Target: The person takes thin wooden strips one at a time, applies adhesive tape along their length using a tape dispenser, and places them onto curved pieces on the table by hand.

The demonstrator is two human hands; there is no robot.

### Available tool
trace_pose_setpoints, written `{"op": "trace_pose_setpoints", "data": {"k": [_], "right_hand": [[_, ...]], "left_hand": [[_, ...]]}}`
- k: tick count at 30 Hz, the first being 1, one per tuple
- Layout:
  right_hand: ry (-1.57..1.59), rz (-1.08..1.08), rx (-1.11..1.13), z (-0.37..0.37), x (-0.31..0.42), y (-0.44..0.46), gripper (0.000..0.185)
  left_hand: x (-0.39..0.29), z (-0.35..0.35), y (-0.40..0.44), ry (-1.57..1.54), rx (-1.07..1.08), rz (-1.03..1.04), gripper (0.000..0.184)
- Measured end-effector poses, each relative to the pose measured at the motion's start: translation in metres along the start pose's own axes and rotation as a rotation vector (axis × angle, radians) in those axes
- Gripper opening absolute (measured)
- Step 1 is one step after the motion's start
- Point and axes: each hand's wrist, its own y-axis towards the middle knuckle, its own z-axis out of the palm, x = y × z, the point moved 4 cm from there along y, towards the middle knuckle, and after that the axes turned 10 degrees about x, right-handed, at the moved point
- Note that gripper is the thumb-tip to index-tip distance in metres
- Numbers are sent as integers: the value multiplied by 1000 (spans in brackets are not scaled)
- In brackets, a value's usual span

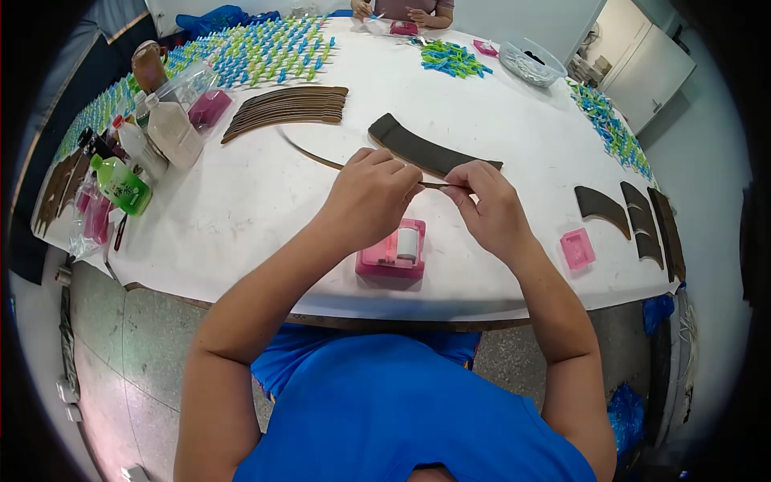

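A thin, curved dark-brown strip (312, 156) is held edge-on above the table, its free end reaching out to the left. My left hand (373, 193) grips it near the middle with curled fingers. At the strip's right end, my right hand (488, 205) pinches it between thumb and fingers. Just below my left hand stands a pink box with a white roller (407, 244) in it, partly covered by that hand. Beyond my hands lies a stack of dark curved pieces (426, 147). A fanned row of similar curved strips (287, 111) rests farther to the left.
Bottles, including a green one (120, 185), crowd the left side. Rows of blue and green clips (273, 52) cover the back left. At right lie a small pink tray (577, 250) and curved dark pieces (602, 210). A clear basin (530, 68) and another person's hand (419, 16) are at the back.
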Motion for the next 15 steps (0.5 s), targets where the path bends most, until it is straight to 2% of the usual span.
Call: {"op": "trace_pose_setpoints", "data": {"k": [3,5,8,12,15], "right_hand": [[175,142,30,9,-6,-10,13],[83,27,147,21,-9,-13,14],[245,41,217,34,-2,-15,13],[275,45,282,48,-3,-17,12],[244,28,295,53,-1,-17,10]], "left_hand": [[2,-5,-5,142,250,-3,6],[0,-11,-7,174,280,34,5],[-5,-19,-4,257,378,81,5],[-14,-24,2,270,531,149,1],[-22,-25,5,316,600,186,4]]}}
